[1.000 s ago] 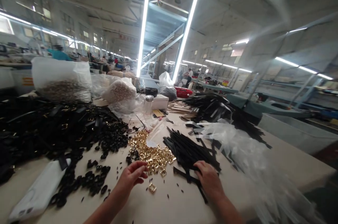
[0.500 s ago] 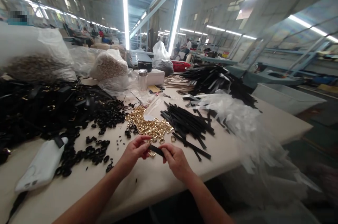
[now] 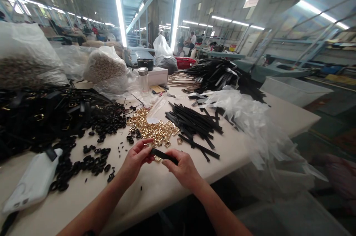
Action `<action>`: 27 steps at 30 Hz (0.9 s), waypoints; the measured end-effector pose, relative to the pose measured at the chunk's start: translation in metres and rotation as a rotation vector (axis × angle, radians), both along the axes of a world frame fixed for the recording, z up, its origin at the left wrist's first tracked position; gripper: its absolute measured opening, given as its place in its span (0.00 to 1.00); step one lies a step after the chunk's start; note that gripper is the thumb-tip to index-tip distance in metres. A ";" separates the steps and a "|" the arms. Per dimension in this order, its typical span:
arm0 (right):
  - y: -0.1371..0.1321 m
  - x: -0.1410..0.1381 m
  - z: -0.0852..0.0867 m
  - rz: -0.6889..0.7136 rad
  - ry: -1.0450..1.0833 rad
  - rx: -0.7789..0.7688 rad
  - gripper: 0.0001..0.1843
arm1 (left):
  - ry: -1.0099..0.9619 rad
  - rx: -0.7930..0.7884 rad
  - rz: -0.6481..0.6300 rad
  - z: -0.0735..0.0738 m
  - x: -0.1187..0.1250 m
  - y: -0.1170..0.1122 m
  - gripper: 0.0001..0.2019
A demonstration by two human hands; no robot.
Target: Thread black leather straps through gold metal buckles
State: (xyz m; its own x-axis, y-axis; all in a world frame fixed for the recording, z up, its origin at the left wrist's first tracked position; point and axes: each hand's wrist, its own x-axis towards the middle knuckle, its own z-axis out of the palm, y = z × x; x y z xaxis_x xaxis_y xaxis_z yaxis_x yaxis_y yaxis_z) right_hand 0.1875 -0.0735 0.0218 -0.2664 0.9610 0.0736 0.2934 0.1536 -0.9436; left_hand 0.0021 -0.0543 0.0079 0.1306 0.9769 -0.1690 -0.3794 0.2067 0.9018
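Observation:
Both hands meet above the near edge of a beige table (image 3: pixel 172 188). A short black strap (image 3: pixel 164 155) runs between them. My right hand (image 3: pixel 183 169) pinches its right end. My left hand (image 3: pixel 136 156) pinches its left end, where a small gold buckle (image 3: pixel 157 159) shows under the strap. Just beyond lies a heap of gold buckles (image 3: pixel 151 129). A bundle of black straps (image 3: pixel 191 125) lies to the right of that heap.
Black rings (image 3: pixel 91 154) and a mound of black belts (image 3: pixel 41 117) fill the left side. A white phone-like case (image 3: pixel 30 186) lies at the near left. Clear plastic bags (image 3: pixel 250 125) spill over the right edge. Bags of parts (image 3: pixel 104 67), a jar (image 3: pixel 143 78) and a white box (image 3: pixel 157 76) stand behind.
A second ago my left hand was at the buckle heap and my right on the strap bundle. Both then came together near the table edge holding one strap; the view tilted down.

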 end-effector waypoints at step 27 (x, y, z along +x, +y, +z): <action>-0.005 0.015 0.001 0.065 -0.355 0.544 0.13 | 0.122 -0.019 -0.312 -0.006 0.004 -0.006 0.25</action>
